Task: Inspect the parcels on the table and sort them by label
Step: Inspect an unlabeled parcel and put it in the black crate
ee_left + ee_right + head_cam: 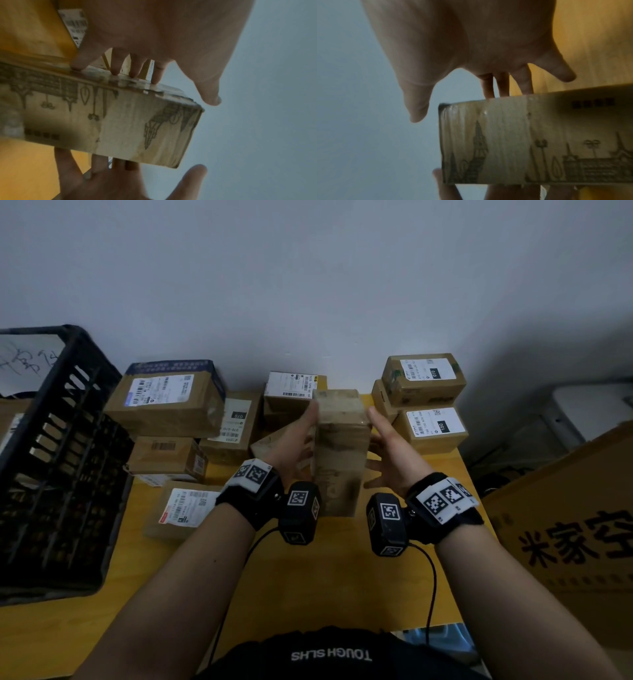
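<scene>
I hold a long brown parcel (340, 446) up over the yellow table (308, 583), between both hands. My left hand (294, 440) presses its left side with straight fingers. My right hand (390, 450) supports the right side, fingers spread and thumb up. No label shows on the faces turned to me. In the left wrist view my left hand (154, 33) touches the parcel (120, 121) along its edge with the fingertips. In the right wrist view my right hand (462, 40) reaches behind the parcel (539, 142), which carries printed drawings of buildings; the thumb is free.
Labelled parcels stand along the wall: a big one (164, 402) at left, a "070" box (233, 426), a "010" box (423, 378) stacked above a "150" box (431, 428). A flat parcel (185, 508) lies front left. A black crate (51, 460) stands left, a yellow carton (575, 535) right.
</scene>
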